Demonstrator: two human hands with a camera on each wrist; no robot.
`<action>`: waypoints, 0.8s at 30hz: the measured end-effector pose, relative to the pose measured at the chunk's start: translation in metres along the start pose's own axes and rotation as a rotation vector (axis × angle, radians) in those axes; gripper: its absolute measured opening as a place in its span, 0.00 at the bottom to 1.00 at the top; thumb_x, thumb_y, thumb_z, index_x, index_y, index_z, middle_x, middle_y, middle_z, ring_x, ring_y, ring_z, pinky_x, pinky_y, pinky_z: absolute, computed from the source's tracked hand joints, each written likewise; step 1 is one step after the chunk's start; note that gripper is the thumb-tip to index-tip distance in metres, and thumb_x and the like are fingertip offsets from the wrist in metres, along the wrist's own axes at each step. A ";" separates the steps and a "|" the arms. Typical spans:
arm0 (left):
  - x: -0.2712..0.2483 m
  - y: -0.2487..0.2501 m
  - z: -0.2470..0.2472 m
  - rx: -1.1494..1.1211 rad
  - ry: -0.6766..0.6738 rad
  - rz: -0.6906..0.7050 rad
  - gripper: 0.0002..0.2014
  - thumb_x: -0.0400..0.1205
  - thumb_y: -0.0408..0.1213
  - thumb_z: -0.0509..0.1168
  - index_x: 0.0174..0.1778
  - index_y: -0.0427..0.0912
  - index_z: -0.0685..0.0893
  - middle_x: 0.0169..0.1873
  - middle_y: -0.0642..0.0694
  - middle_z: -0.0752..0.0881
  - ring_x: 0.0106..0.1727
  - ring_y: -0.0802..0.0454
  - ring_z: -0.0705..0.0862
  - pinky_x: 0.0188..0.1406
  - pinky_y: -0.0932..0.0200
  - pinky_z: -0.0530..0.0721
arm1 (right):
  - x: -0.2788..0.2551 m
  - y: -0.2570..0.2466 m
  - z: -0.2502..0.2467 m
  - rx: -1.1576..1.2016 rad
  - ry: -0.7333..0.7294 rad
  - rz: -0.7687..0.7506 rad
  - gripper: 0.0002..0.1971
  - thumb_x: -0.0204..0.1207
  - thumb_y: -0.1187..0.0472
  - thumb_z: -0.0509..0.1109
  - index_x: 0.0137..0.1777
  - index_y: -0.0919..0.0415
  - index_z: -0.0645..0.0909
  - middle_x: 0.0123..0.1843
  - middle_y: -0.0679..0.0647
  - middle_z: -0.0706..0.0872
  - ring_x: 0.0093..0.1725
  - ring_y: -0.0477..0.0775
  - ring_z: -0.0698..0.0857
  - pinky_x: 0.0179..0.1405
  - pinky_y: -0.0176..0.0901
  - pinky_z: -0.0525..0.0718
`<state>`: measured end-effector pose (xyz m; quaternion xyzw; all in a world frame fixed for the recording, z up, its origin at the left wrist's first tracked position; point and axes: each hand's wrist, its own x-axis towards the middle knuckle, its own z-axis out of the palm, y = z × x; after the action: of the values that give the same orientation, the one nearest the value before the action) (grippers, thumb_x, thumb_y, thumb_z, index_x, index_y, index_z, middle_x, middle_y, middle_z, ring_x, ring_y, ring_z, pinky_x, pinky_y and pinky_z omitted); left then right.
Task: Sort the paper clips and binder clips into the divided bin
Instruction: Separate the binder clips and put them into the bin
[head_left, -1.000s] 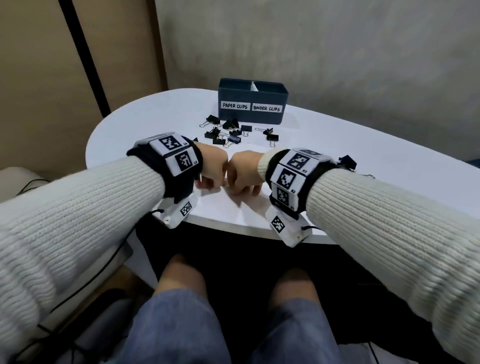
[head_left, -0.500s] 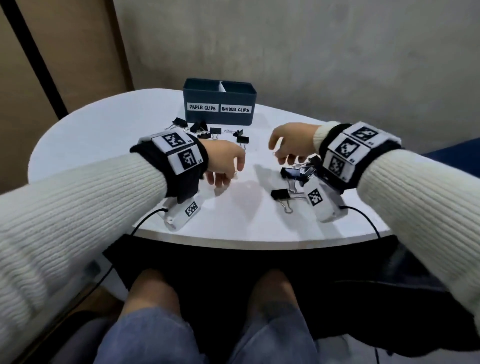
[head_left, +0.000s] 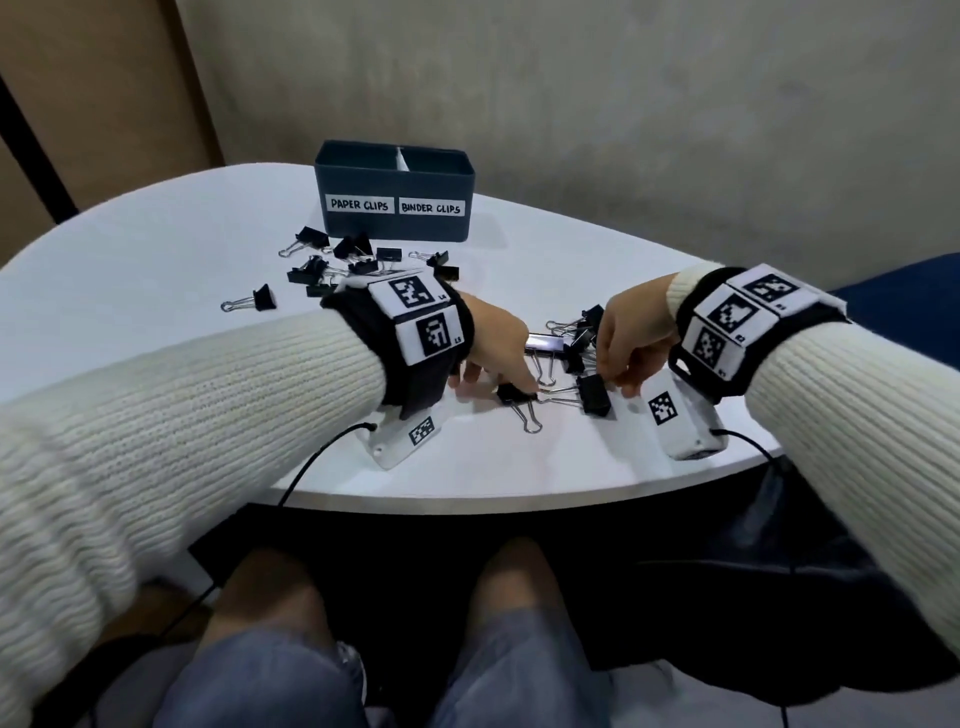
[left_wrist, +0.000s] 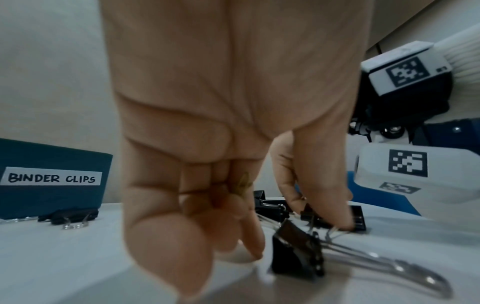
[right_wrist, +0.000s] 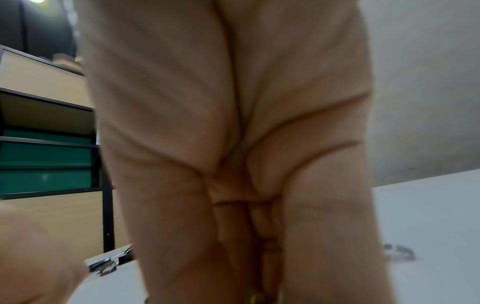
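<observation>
The dark blue divided bin (head_left: 395, 228) stands at the back of the white table (head_left: 156, 270), labelled PAPER CLIPS on the left and BINDER CLIPS on the right. Black binder clips (head_left: 353, 260) lie scattered in front of it, and another group (head_left: 576, 338) lies between my hands. My left hand (head_left: 498, 379) points its bent fingers down at the table beside a small black clip (head_left: 509, 393). In the left wrist view its thumb rests on wire handles behind that clip (left_wrist: 298, 253). My right hand (head_left: 621, 364) hangs fingers-down at the right edge of a larger black clip (head_left: 594, 396); no grip shows.
A lone binder clip (head_left: 262, 299) lies at the left. The table's curved front edge (head_left: 467, 499) runs just below my wrists, with camera cables hanging over it. A blue seat (head_left: 909, 306) is at the right. A grey wall stands behind the bin.
A second ago both hands were fists pressed together at the front edge. They parted, loosened and came down on the right-hand group of clips. The head view has moved closer.
</observation>
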<state>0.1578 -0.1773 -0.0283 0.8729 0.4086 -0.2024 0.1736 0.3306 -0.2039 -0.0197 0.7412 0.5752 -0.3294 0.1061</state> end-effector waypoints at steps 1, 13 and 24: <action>0.001 -0.002 0.001 0.023 0.007 0.005 0.19 0.79 0.52 0.65 0.43 0.36 0.84 0.33 0.40 0.84 0.18 0.55 0.80 0.09 0.76 0.71 | 0.001 -0.005 0.002 -0.026 -0.021 -0.013 0.07 0.74 0.73 0.69 0.35 0.67 0.85 0.25 0.54 0.89 0.22 0.44 0.86 0.29 0.31 0.86; -0.026 -0.086 -0.062 -0.246 0.231 -0.074 0.13 0.83 0.23 0.56 0.58 0.36 0.81 0.35 0.42 0.86 0.28 0.49 0.85 0.24 0.62 0.83 | 0.013 -0.097 -0.053 0.017 0.274 -0.216 0.14 0.76 0.76 0.66 0.56 0.58 0.78 0.34 0.59 0.86 0.18 0.46 0.84 0.26 0.38 0.86; 0.012 -0.187 -0.145 -0.570 0.972 -0.211 0.10 0.80 0.28 0.63 0.35 0.45 0.73 0.51 0.38 0.89 0.52 0.41 0.88 0.50 0.57 0.85 | 0.088 -0.213 -0.120 0.555 0.803 -0.522 0.17 0.73 0.76 0.69 0.29 0.55 0.75 0.41 0.59 0.84 0.33 0.57 0.86 0.44 0.52 0.91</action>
<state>0.0492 0.0113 0.0641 0.7389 0.5649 0.3240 0.1732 0.1888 -0.0034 0.0655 0.6415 0.6267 -0.1755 -0.4061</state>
